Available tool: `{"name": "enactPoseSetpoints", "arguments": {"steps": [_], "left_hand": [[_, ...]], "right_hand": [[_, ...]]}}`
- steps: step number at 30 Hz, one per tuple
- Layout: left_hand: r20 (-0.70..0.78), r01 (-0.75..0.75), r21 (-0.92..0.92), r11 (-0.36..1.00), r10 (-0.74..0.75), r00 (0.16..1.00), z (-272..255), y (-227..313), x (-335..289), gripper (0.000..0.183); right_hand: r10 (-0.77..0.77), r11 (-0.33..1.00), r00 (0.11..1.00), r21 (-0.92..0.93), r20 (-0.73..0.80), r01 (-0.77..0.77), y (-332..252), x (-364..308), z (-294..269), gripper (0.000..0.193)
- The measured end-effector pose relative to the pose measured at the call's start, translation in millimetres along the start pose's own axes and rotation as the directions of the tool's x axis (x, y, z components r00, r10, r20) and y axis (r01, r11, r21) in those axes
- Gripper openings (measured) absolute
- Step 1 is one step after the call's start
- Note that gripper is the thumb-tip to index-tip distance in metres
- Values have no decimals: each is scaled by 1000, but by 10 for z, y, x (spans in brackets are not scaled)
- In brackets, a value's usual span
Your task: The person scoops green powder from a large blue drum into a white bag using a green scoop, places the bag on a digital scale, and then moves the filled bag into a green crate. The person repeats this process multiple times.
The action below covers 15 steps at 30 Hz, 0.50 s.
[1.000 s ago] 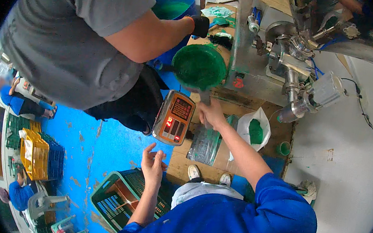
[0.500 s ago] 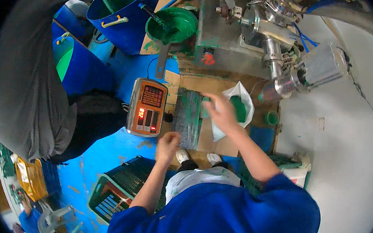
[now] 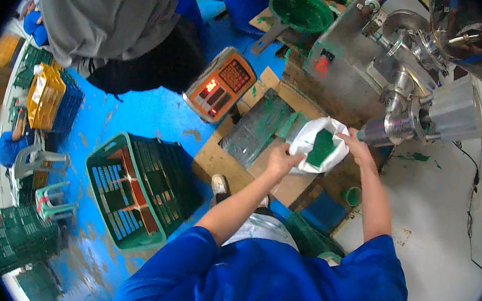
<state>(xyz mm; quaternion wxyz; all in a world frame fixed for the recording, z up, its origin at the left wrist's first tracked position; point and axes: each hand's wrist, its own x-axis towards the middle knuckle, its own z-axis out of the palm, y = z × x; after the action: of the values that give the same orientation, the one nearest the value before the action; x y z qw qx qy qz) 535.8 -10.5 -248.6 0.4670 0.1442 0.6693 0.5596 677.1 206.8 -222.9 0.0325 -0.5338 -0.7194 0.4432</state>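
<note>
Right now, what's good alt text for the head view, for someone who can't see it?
A person's left hand and right hand hold open a white bag of green material. Left of it are an orange-faced digital scale and a green plastic crate; a steel machine with pipes stands at upper right.

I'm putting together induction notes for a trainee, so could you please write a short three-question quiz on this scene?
1. Which hand is on the white bag: (a) the left only, (b) the right only, (c) both?
2. True or false: the orange scale has a lit display.
3. What colour is the material inside the bag?

Key: 1. c, both the left hand and the right hand; 2. true; 3. green.
</note>
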Motion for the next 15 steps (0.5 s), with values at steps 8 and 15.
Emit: {"name": "enactPoseSetpoints", "arguments": {"steps": [8,15], "left_hand": [[-180,-28,-246,969,-18,984,-674,227,-653,20],[-52,-116,-756,644,117,992,-1997,452,-2121,28]], "right_hand": [[-325,935,934,-198,-148,294,-724,-1135,203,22],[-422,729,861,671,284,136,-1907,-2151,985,20]]}}
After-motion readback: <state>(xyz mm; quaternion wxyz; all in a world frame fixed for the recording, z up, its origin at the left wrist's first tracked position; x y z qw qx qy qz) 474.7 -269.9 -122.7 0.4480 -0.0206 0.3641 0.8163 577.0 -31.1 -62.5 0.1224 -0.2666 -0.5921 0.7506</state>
